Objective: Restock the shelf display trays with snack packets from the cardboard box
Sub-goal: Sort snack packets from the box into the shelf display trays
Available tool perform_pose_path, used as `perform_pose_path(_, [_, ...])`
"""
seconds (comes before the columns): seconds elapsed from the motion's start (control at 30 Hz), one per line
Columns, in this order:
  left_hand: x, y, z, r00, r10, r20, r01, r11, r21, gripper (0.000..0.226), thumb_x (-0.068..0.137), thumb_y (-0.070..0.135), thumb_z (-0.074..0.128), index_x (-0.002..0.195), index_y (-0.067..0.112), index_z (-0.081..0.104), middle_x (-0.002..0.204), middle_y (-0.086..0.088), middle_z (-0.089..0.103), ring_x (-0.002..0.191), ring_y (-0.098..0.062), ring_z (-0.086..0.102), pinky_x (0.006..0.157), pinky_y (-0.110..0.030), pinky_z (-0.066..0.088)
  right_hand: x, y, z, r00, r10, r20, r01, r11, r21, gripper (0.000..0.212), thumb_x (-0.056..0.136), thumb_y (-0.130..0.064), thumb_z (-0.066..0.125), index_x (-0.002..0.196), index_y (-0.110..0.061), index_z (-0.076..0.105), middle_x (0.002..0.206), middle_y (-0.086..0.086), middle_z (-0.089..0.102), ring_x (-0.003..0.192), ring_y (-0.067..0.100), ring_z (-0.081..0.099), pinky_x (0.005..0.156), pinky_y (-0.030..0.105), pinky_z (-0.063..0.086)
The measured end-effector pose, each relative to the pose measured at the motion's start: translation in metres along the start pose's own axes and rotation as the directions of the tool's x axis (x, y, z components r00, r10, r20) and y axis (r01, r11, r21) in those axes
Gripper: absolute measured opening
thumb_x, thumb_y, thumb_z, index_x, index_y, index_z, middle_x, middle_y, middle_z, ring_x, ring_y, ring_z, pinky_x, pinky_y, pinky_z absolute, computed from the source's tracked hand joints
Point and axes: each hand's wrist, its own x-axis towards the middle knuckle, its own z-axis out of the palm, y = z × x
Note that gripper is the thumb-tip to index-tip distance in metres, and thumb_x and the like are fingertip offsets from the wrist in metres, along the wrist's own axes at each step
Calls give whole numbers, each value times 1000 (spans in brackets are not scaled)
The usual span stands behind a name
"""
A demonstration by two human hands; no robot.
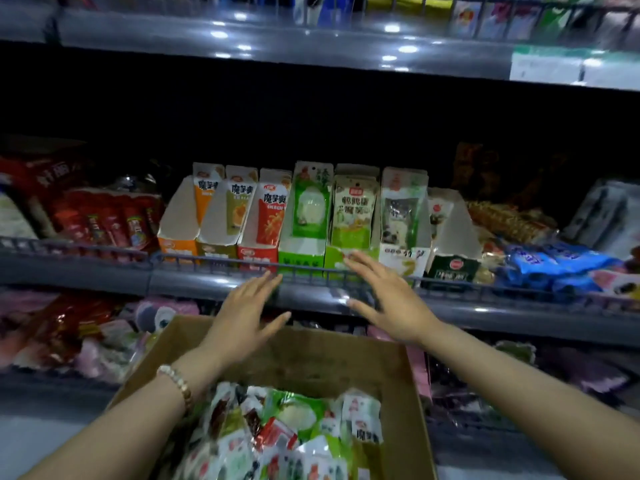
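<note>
The left hand (242, 315) and right hand (389, 299) hovered empty, fingers straight and loosely spread, over the cardboard box (311, 348). Snack packets (284, 431) lay heaped inside it, with the display trays (301, 252) further off on the shelf (173, 282).

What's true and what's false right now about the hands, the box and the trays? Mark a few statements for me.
1. The left hand and the right hand both hold nothing, fingers straight. True.
2. The cardboard box is empty. False: mixed snack packets lie in it.
3. A bead bracelet sits on the left wrist. True.
4. The red display tray stands right of the green display trays. False: it stands left of them.
5. The orange display tray is the leftmost of the row. True.
</note>
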Motion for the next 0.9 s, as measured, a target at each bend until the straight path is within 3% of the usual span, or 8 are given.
perform_pose_path(0.07, [-27, -10, 16, 997, -23, 70, 20, 999, 44, 99, 69, 88, 12, 148, 30, 22, 157, 5, 17, 145, -18, 13, 117, -36, 12, -23, -1, 30, 999, 18, 40, -20, 999, 44, 63, 93, -48, 48, 148, -36, 20, 157, -17, 6, 142, 11, 19, 113, 35, 23])
perform_pose_path(0.17, [-59, -31, 48, 974, -88, 208, 73, 994, 75, 109, 61, 92, 3, 149, 30, 21, 158, 4, 13, 145, -19, 10, 117, -37, 9, -52, -1, 78, 990, 54, 130, -65, 995, 79, 61, 93, -44, 50, 147, -31, 24, 158, -12, 8, 142, 14, 22, 114, 35, 22])
perform_pose_path(0.3, [-87, -52, 88, 888, -210, 410, 191, 978, 88, 74, 89, 66, 32, 151, 30, 12, 159, 4, 5, 146, -19, 6, 117, -37, 12, -77, 3, 140, 934, 225, 278, -271, 953, 137, 61, 93, -43, 51, 147, -29, 26, 158, -11, 9, 142, 18, 24, 114, 36, 26])
perform_pose_path(0.47, [-97, -66, 129, 739, -311, 597, 326, 941, 87, 74, 91, 62, 33, 151, 25, 12, 159, 1, 8, 146, -21, 5, 117, -37, 12, -81, 9, 201, 736, 388, 555, -535, 836, 125, 70, 90, -46, 55, 147, -18, 26, 156, 2, 19, 140, 23, 28, 112, 31, 29])
perform_pose_path(0.6, [-99, -72, 155, 624, -282, 729, 393, 919, 19, 71, 93, 62, 32, 151, 24, 17, 155, -1, 26, 142, -23, 23, 113, -34, 23, -84, 8, 231, 520, 444, 730, -749, 647, 140, 80, 86, -56, 55, 147, -13, 26, 153, 7, 28, 136, 27, 35, 109, 32, 33])
perform_pose_path(0.7, [-105, -77, 173, 539, -244, 806, 449, 893, -30, 68, 93, 59, 35, 150, 23, 23, 152, -5, 32, 137, -24, 34, 111, -32, 29, -92, 5, 246, 478, 501, 722, -787, 610, 97, 78, 81, -63, 57, 138, -11, 40, 142, 8, 42, 127, 25, 43, 96, 30, 38])
perform_pose_path(0.8, [-107, -81, 181, 588, -230, 775, 430, 901, -58, 60, 94, 48, 47, 143, 16, 38, 146, -7, 42, 131, -22, 42, 106, -27, 34, -97, -2, 257, 508, 486, 711, -789, 593, 159, 59, 74, -65, 64, 111, -21, 54, 113, 1, 52, 104, 17, 53, 82, 26, 37])
perform_pose_path(0.9, [-107, -82, 182, 666, -209, 716, 443, 883, -154, 44, 89, 30, 63, 127, 11, 50, 111, -7, 59, 98, -15, 56, 78, -15, 43, -101, -14, 261, 538, 482, 692, -797, 558, 230, 64, 77, -49, 71, 124, -11, 49, 136, 4, 45, 126, 23, 44, 91, 26, 36])
